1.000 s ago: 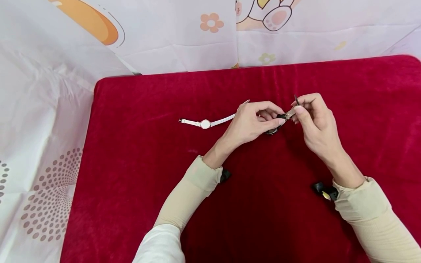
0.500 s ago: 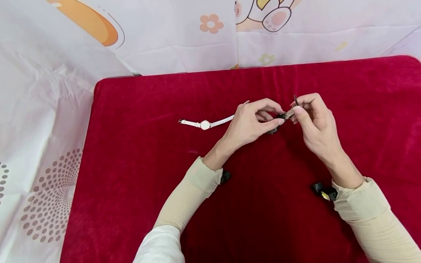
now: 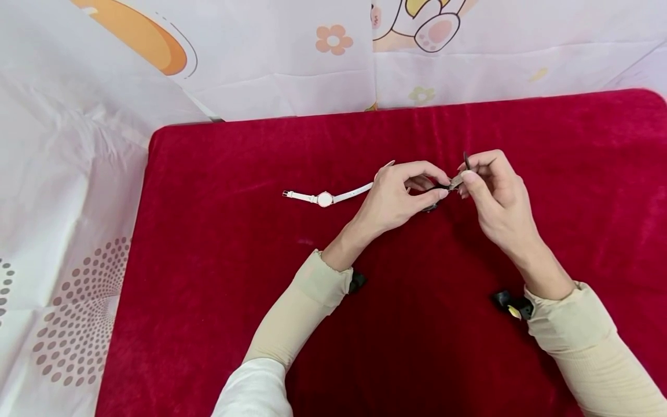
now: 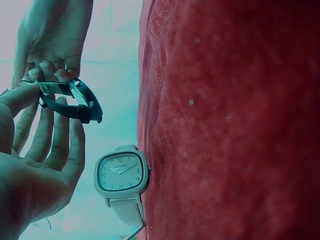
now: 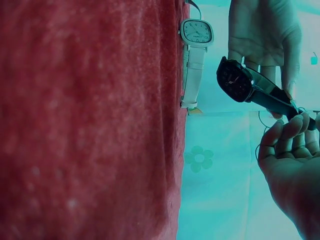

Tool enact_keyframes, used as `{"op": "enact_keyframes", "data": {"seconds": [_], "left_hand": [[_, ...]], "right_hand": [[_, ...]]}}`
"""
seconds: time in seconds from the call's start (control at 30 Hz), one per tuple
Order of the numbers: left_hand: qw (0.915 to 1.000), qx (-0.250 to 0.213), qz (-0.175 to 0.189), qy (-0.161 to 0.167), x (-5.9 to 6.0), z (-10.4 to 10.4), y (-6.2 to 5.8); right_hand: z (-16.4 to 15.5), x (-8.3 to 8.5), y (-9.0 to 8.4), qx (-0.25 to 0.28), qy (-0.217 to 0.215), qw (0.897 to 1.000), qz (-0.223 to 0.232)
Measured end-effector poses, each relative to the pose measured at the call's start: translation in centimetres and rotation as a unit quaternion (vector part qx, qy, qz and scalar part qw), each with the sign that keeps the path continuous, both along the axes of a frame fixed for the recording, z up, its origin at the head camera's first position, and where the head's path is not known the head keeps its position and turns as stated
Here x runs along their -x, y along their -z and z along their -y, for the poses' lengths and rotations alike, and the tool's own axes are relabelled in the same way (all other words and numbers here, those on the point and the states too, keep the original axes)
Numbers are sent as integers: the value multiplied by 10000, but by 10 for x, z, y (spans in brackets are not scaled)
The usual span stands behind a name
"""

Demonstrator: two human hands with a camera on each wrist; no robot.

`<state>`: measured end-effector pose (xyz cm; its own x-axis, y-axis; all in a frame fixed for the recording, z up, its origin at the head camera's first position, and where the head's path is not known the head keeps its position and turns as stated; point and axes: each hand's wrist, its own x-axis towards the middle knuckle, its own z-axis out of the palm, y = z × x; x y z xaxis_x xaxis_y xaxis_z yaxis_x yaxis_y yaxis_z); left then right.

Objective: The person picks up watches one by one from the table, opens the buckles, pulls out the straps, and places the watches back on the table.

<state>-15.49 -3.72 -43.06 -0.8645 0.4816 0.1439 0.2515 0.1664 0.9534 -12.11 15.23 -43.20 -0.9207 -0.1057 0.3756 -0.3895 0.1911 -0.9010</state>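
Note:
Both hands hold a black wristwatch above the red cloth. My left hand pinches its strap between thumb and fingers. My right hand pinches the strap's end close by, with a dark strip standing up past the fingertips. In the right wrist view the watch's dark dial hangs at one end while the strap runs into the right fingers. The strap forms a loop in the left wrist view, its buckle area partly hidden by fingers. A white-strapped round watch lies left of my left hand.
A pale watch with a squarish face lies on the cloth; in the head view my left hand mostly hides it. The red cloth covers the table. A printed white curtain borders its back and left side.
Both hands stay at nearly the same spot. My right hand shifts slightly left toward my left fingers, and the black strap between the left thumb and fingers now looks flatter.

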Motion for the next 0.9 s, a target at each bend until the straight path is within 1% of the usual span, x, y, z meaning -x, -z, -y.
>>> {"op": "enact_keyframes", "data": {"seconds": [0.1,0.23,0.4,0.67,0.9], "left_hand": [[10000,33,5,31,1,0,1],[9999,66,40,67,1,0,2],[9998,41,95,148,0,1,2],[9999,46,105,104,1,-1,1],[9999,-6,-26,167,2,-1,0]], "right_hand": [[-1,1,0,-107,19,9999,10],[-1,0,1,-119,-17,9999,44],[0,0,1,-1,-84,9999,111],[1,1,1,-38,-185,9998,58],[2,1,0,23,-208,9998,19]]}}
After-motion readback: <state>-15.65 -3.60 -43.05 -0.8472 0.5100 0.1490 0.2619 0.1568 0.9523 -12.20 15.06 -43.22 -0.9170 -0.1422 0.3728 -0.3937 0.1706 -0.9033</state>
